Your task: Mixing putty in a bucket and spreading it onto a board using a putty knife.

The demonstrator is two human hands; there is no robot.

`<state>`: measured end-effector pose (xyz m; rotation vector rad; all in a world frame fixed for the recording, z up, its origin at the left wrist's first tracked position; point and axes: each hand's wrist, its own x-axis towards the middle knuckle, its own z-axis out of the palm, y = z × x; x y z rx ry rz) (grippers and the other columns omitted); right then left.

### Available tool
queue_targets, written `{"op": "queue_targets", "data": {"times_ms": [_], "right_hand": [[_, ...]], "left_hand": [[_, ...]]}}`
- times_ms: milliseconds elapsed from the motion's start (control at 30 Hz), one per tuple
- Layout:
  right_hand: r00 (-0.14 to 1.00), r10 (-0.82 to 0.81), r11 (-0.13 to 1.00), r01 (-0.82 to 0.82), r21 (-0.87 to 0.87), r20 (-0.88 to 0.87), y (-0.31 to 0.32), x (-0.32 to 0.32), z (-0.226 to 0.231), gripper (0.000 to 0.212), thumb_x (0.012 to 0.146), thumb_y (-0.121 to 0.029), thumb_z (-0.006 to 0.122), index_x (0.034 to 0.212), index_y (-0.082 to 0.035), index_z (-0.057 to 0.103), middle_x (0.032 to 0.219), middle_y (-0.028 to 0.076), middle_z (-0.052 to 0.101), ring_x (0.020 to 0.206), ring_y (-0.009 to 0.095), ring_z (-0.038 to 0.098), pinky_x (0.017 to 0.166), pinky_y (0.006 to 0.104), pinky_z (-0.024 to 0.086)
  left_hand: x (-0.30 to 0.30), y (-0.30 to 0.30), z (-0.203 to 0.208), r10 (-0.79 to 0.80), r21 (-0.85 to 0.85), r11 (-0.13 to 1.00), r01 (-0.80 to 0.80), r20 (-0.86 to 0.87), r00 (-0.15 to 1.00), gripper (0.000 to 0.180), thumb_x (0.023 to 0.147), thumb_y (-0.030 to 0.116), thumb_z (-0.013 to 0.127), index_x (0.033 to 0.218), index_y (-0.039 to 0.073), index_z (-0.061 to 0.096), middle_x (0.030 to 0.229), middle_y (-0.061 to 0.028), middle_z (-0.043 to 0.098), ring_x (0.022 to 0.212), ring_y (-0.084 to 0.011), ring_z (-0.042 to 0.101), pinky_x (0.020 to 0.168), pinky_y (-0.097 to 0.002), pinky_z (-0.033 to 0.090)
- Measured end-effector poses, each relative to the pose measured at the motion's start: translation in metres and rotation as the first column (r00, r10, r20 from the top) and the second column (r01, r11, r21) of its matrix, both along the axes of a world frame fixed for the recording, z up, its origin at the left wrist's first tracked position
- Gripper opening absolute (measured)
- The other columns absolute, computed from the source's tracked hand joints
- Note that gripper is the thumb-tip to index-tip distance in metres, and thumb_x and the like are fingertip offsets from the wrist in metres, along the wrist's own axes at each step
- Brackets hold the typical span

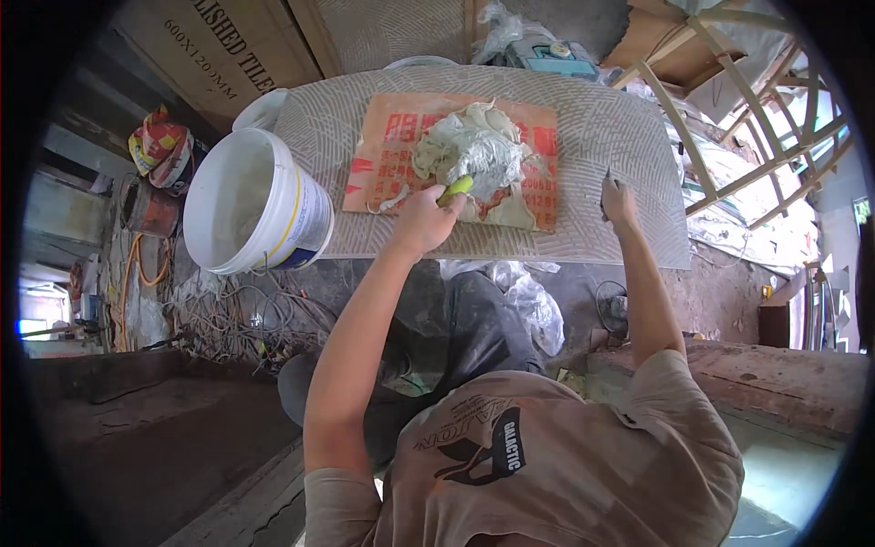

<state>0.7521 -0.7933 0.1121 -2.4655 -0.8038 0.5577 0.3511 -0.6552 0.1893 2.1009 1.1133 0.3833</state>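
A heap of wet, pale grey putty-like paste lies on an orange printed sheet, spread over a grey, ridge-patterned board. My left hand is closed round a tool with a bright green handle at the heap's near edge. Paste hides where its working end meets the heap, so its kind cannot be made out. Over the board's right part, my right hand grips a thin, dark scraper-like blade, seen nearly edge-on. That blade is apart from the heap.
A large white bucket stands tilted in view at the board's left edge. Tangled cables lie on the floor below it. A wooden frame rises at the right. Clear plastic sheeting hangs under the board's near edge.
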Motion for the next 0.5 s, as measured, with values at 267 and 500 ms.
{"op": "queue_targets", "data": {"times_ms": [267,500], "right_hand": [[0.831,0.447,0.790,-0.541,0.288,0.332,-0.038,-0.163,0.090,0.038,0.099,-0.029,0.055,0.127,-0.007,0.069,0.088,0.028,0.070,0.081,0.047,0.069,0.073,0.0534,0.053],[0.703,0.567,0.785,-0.619,-0.023,0.429,-0.010,-0.192,0.122,0.033,0.098,-0.027,0.055,0.121,-0.009,0.072,0.087,0.023,0.072,0.082,0.044,0.070,0.075,0.0558,0.054]], "left_hand": [[0.022,-0.035,0.014,0.064,0.103,0.993,-0.061,-0.031,0.997,0.045,0.101,0.038,0.055,0.119,-0.002,0.065,0.097,-0.0297,0.071,0.093,-0.0475,0.069,0.084,-0.0546,0.054],[0.041,-0.055,0.019,0.096,0.137,0.987,-0.081,-0.109,0.989,0.038,0.100,0.034,0.056,0.112,-0.001,0.066,0.096,-0.0270,0.073,0.093,-0.0459,0.070,0.083,-0.0550,0.055]]}}
